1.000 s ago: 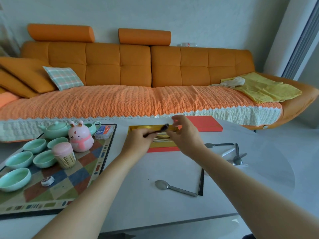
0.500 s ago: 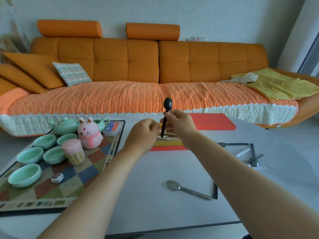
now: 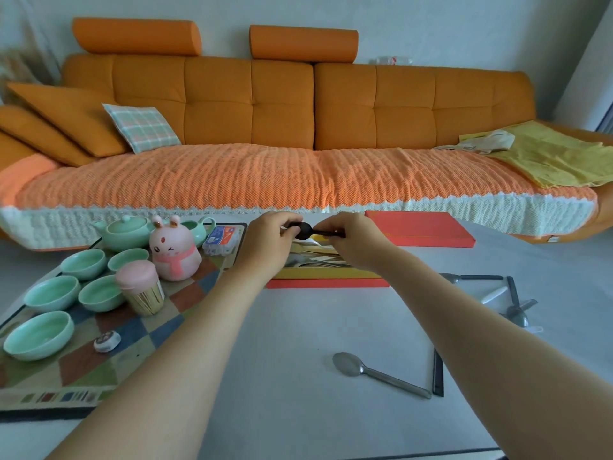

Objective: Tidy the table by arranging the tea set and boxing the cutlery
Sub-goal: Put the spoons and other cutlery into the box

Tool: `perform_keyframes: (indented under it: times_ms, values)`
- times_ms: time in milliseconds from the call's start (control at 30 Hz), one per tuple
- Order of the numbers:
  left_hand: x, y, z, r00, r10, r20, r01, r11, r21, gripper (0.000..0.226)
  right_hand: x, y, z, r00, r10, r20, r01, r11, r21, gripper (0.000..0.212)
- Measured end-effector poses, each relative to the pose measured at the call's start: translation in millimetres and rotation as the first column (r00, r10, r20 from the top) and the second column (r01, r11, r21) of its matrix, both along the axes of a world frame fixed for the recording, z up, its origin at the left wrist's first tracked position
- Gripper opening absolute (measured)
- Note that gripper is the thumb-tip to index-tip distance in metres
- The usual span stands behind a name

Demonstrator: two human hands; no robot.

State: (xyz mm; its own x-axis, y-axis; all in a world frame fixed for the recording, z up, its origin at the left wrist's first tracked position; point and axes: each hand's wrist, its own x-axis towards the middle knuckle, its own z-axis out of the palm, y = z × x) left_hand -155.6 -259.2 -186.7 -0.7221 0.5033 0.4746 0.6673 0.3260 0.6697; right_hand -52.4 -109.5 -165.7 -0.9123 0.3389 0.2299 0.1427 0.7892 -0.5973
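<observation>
Both hands hold a black spoon (image 3: 306,230) level above the open cutlery box (image 3: 326,281), which is red outside and gold inside with cutlery lying in it. My left hand (image 3: 265,245) pinches the bowl end and my right hand (image 3: 356,242) grips the handle. The red box lid (image 3: 419,229) lies behind the box to the right. A silver spoon (image 3: 374,373) and a black stick (image 3: 438,376) lie near the front of the table. More cutlery (image 3: 507,300) lies scattered at the right. A mint teapot (image 3: 124,232) and several mint cups (image 3: 53,292) stand on the chequered mat (image 3: 99,353).
On the mat also stand a pink rabbit figure (image 3: 174,252), a pink-lidded toothpick jar (image 3: 142,288), a small blue box (image 3: 222,239) and a small round token (image 3: 106,340). An orange sofa (image 3: 298,127) runs behind the table (image 3: 282,360).
The black spoon, held upright half a second ago, has been turned level and lowered towards the box. My left hand now grips its bowl end.
</observation>
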Motion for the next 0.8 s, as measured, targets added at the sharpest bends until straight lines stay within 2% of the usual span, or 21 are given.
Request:
perform_keyframes:
  times_ms: [133, 233, 367, 467, 600, 667, 800]
  values:
    - [-10, 2, -7, 1.000, -0.003, -0.024, 0.000, 0.994, -0.110, 0.033, -13, 11, -8, 0.997, -0.072, -0.001, 0.072, 0.996, 0.055, 0.041]
    - [-11, 1, -10, 0.989, -0.068, -0.134, 0.034, 0.970, -0.239, 0.040, -21, 22, -12, 0.988, -0.136, 0.075, 0.127, 0.986, 0.107, 0.044]
    - [-6, 6, -15, 0.970, -0.200, -0.137, 0.124, 0.895, -0.429, 0.048, -28, 30, -18, 0.954, -0.178, 0.240, 0.113, 0.958, 0.262, 0.054]
    - [-5, 13, -19, 0.968, -0.205, -0.142, 0.092, 0.822, -0.562, 0.055, -26, 31, -20, 0.954, -0.191, 0.232, 0.122, 0.951, 0.283, 0.055]
    - [-3, 15, -17, 0.973, -0.202, -0.113, 0.100, 0.806, -0.583, 0.056, -22, 26, -17, 0.975, -0.119, 0.186, 0.069, 0.964, 0.256, 0.041]
    - [-1, 15, -15, 0.973, -0.208, -0.099, 0.110, 0.798, -0.593, 0.056, -20, 23, -17, 0.971, -0.080, 0.226, 0.011, 0.955, 0.295, 0.041]
    - [3, 12, -14, 0.976, -0.204, -0.081, 0.124, 0.816, -0.565, 0.054, -8, 24, -17, 0.966, -0.074, 0.248, 0.003, 0.962, 0.273, 0.042]
